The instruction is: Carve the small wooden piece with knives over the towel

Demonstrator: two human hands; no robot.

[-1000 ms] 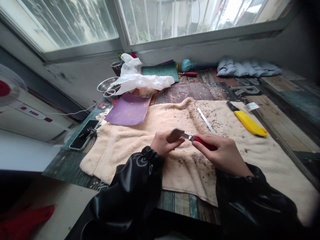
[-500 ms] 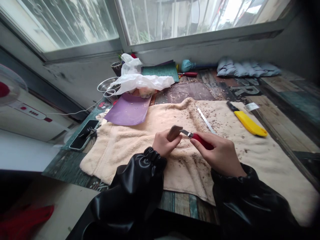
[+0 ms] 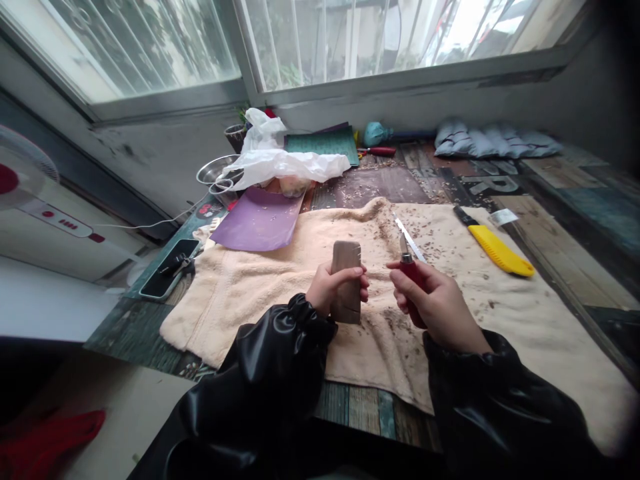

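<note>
Upright in my left hand (image 3: 325, 288) is a flat wooden block (image 3: 346, 303), its broad face toward me, thumb across the front and fingertips round its right edge. A few small nicks show on its upper right edge. My right hand (image 3: 440, 300) is closed round the red handle of a carving knife (image 3: 411, 270), the short blade pointing up and away from me. Blade and block are apart. Beneath both hands lies a cream towel (image 3: 260, 293) strewn with wood shavings. Beyond the knife rests a thin saw-like blade (image 3: 407, 233).
A yellow utility knife (image 3: 500, 250) lies on the towel at right. To the left are a phone (image 3: 167, 273) with keys on it and a purple sheet (image 3: 260, 223). Farther back are a white plastic bag (image 3: 295, 163), a metal bowl (image 3: 213, 170) and a green mat (image 3: 325, 143).
The block has turned from tilted and end-on to upright, its broad face showing. My right hand has drawn the knife away from it, and the blade now points up instead of left.
</note>
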